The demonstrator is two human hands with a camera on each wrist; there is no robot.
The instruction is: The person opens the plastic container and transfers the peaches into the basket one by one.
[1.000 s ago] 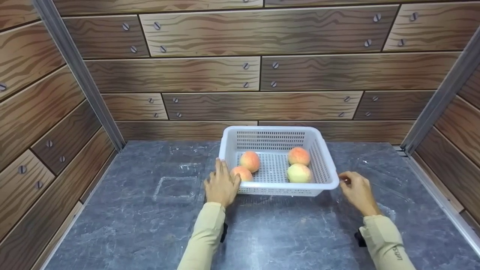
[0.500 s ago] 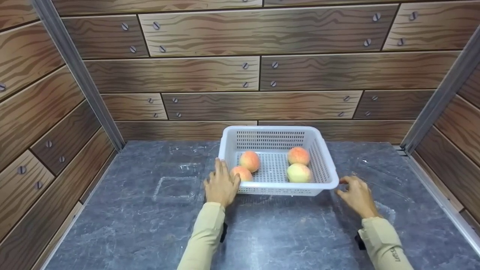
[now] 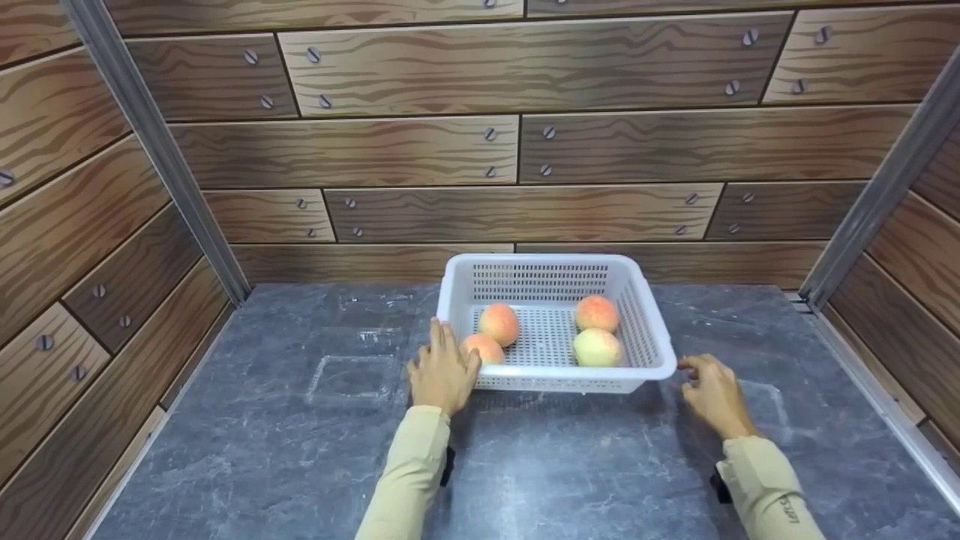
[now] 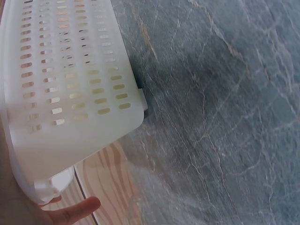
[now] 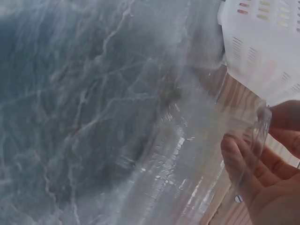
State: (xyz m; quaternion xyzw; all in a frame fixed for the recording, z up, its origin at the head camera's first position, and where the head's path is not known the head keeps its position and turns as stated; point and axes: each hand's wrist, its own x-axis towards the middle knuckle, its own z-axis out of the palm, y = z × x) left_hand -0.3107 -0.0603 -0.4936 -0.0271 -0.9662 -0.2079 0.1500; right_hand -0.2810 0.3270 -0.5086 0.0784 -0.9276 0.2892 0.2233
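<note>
A white perforated plastic basket (image 3: 570,380) stands on the table with several peaches (image 3: 598,347) inside. My left hand (image 3: 441,375) rests at its front left corner, touching the rim with fingers extended; in the left wrist view a straight finger (image 4: 77,211) sticks out past the corner. Just right of the basket, my right hand (image 3: 716,395) pinches the edge of a clear plastic container (image 5: 164,173) between thumb and fingers. That container (image 3: 765,405) lies low over the table, its outline faint and partly behind the hand.
On the left of the table lies another clear plastic container (image 3: 352,377), hinged lid spread. The grey marbled table (image 3: 555,480) is enclosed by wood-patterned walls (image 3: 420,150) at the back and sides.
The right hand has lowered slightly and its fingers have changed their hold. The clear container beside it has shifted and turned a little. The left hand and basket stay put.
</note>
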